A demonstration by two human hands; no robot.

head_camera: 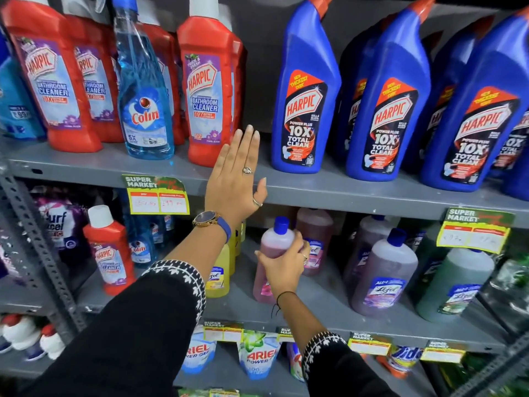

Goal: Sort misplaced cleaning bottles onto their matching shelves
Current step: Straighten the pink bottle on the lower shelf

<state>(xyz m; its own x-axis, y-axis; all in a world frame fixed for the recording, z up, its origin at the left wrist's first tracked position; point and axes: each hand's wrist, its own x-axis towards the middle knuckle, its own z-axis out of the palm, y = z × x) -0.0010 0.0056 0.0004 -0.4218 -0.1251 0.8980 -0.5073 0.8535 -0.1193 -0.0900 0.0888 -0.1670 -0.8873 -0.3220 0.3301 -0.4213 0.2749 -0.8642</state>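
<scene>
My right hand (286,267) grips a pink Lizol bottle (273,245) with a blue cap, standing on the middle shelf (320,308). My left hand (234,179) is flat and open, fingers up, in front of the upper shelf's edge (343,193), in the gap between a red Harpic bathroom cleaner (207,90) and a blue Harpic bottle (306,98). A clear blue Colin spray bottle (144,104) stands among the red Harpic bottles on the upper shelf. One small red Harpic bottle (110,250) stands on the middle shelf beside small Colin bottles (141,247).
Yellow Lizol bottles (219,273) stand left of the pink one; purple (383,273) and green (449,287) Lizol bottles stand to its right. Ariel pouches (257,356) fill the shelf below. Price tags (157,196) hang on shelf edges. A slotted metal upright (34,242) runs down the left.
</scene>
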